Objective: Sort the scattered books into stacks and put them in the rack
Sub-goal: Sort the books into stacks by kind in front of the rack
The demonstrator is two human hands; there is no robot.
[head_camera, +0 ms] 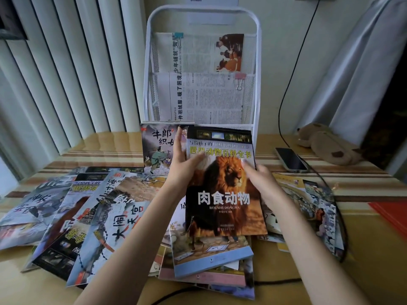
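White wire rack [257, 62] stands at 12 o'clock against the wall, two clipped newspapers [198, 89] in its upper pockets. Phone [290, 160] on a black cable at 2 o'clock; brown plush toy [326, 143] just beyond it. Red folder [392, 214] at 3 o'clock, at the table edge. Scattered books [92, 216] fan out from 9 to 7 o'clock, overlapping; more lie at 3 to 4 o'clock and in a loose pile at 6 o'clock. An illustrated book [157, 148] stands at the rack's foot, 11 o'clock. Lion book [224, 190] at centre, held above the pile, cover facing up. Left hand [184, 164] grips its upper left edge, thumb on the cover, fingers extended upward behind. Right hand [259, 179] pinches the right edge, thumb on the cover
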